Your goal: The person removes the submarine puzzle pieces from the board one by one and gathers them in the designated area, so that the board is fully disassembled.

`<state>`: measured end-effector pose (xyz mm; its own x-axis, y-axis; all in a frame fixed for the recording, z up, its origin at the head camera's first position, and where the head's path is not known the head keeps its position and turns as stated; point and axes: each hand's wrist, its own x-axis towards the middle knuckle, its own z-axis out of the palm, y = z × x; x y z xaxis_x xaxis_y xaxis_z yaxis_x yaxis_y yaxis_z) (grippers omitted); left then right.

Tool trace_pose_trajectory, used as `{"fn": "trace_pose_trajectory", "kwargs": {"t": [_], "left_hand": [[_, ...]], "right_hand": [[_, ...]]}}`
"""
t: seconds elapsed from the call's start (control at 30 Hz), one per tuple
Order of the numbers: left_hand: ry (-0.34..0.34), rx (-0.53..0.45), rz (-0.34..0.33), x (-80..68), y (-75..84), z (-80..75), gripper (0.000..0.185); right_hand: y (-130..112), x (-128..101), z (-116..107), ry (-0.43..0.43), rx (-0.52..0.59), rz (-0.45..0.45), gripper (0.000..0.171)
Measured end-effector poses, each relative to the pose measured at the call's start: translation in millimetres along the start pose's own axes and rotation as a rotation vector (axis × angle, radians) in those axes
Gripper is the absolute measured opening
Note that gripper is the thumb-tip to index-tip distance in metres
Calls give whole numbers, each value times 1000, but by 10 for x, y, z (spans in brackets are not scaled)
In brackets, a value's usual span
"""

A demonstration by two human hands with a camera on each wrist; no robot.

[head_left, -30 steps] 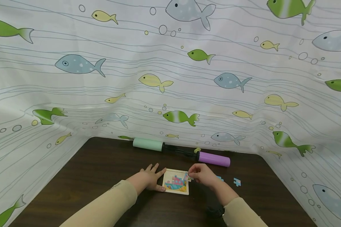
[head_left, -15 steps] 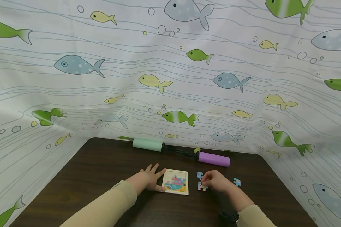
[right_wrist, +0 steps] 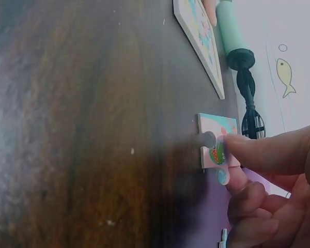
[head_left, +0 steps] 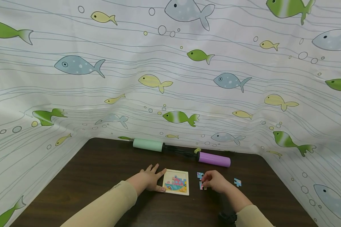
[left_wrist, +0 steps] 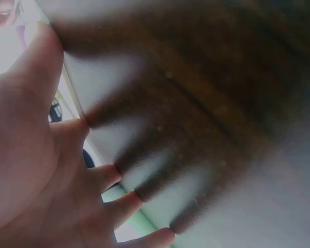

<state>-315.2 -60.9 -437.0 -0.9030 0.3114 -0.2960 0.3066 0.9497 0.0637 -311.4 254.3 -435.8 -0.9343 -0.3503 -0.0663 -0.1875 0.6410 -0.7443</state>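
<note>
Puzzle piece point(right_wrist: 215, 147) under right hand point(head_left: 214, 181), unmoved since half a second ago

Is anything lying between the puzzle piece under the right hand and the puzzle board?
Nothing visible. The right hand pinches a puzzle piece on the table, and only bare tabletop shows between it and the puzzle board. Another loose piece lies just behind, off the path.
</note>
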Motion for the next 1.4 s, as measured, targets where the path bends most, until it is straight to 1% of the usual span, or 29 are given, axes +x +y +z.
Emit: {"fn": "trace_pose_trajectory", "kwargs": {"t": [0.17,0.37,0.5,0.67,0.83,1.17,1.4], "left_hand": [[-2,1,0,18,-1,12,90],[2,6,-2,2,1,5,90],[4,11,-3,-4,-1,2,90],[-9,13,-4,-19,5,-11,90],[-11,18,-7,-20,9,-13,90],[-2,5,-7,-44,13,-31,90],[0,-15,-2,-47,14,-34,88]], "right_hand": [[-6,25,12,-8,-17,11,9],[5,42,38,-17,-37,-15,13],[-18,54,50,6,-25,-38,13],[-107,106,92,44,-20,-79,12],[-218,182,231,64,-23,-78,12],[-412,370,590,55,-31,-91,14],[-478,481,729,77,-60,-48,23]]}}
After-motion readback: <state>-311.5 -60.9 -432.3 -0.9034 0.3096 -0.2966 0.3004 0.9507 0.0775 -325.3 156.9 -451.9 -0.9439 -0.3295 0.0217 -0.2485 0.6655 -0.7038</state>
